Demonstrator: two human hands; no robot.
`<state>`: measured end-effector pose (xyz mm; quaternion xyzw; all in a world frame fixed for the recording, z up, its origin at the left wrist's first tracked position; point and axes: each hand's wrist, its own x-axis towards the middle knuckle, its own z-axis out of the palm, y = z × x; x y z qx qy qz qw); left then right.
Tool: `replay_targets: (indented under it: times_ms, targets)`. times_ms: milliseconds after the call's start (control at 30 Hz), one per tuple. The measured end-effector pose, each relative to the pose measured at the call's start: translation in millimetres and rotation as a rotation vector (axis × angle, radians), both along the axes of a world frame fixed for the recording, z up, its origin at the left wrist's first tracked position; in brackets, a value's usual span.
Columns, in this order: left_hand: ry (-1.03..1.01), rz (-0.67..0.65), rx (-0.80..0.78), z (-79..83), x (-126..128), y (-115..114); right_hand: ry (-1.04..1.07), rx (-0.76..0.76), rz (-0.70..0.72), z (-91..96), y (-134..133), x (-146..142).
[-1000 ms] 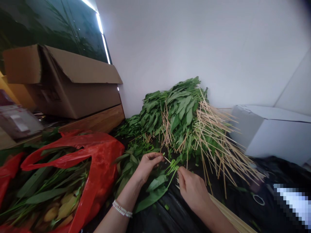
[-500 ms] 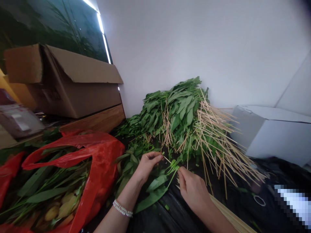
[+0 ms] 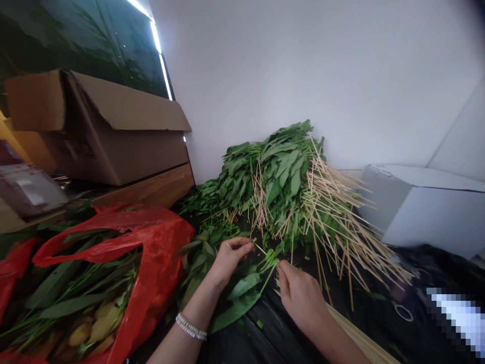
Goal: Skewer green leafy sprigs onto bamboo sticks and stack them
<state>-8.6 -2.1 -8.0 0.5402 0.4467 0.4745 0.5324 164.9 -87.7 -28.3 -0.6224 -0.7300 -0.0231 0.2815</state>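
My right hand (image 3: 301, 293) is closed around a thin wooden skewer (image 3: 260, 248), its tip pointing up and left. Several green leaf stems (image 3: 271, 257) are threaded on that skewer, and their broad leaves (image 3: 242, 296) hang below, between my hands. With thumb and index finger, my left hand (image 3: 233, 258) pinches a small green stem end at the skewer's tip; the rest of that stem is hidden. Behind both hands rises a heap of leafy bunches (image 3: 282, 164), with many bare skewer ends (image 3: 352, 227) sticking out to the right.
At the left, a red plastic bag (image 3: 166, 242) holds leafy stems. An open cardboard box (image 3: 132, 151) rests on a wooden ledge (image 3: 159, 184) behind it. A white box (image 3: 428, 207) stands at right. More skewers (image 3: 356, 333) lie under my right forearm on black plastic sheeting (image 3: 280, 333).
Both hands keep almost the same place and grip. The green stem end at my left fingertips shows a little more plainly now.
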Motion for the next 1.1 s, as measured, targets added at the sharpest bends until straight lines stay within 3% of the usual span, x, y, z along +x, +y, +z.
replay_targets:
  times_ms: [500,833,933,1100]
  targets:
    - [-0.03,-0.032,0.005,-1.6,0.9,0.3,-0.007,-0.02,-0.002,-0.7,1.0,-0.4]
    - [-0.084,-0.182,-0.155,-1.1,4.5,-5.4,-0.002,0.015,0.034,-2.1,0.1,-1.0]
    - [-0.035,-0.25,-0.136,-2.3,8.9,-9.0,-0.008,0.03,0.042,-2.6,0.7,-1.5]
    - [0.009,-0.254,-0.051,-4.2,6.2,-5.1,0.003,0.032,0.037,-1.8,0.3,-2.4]
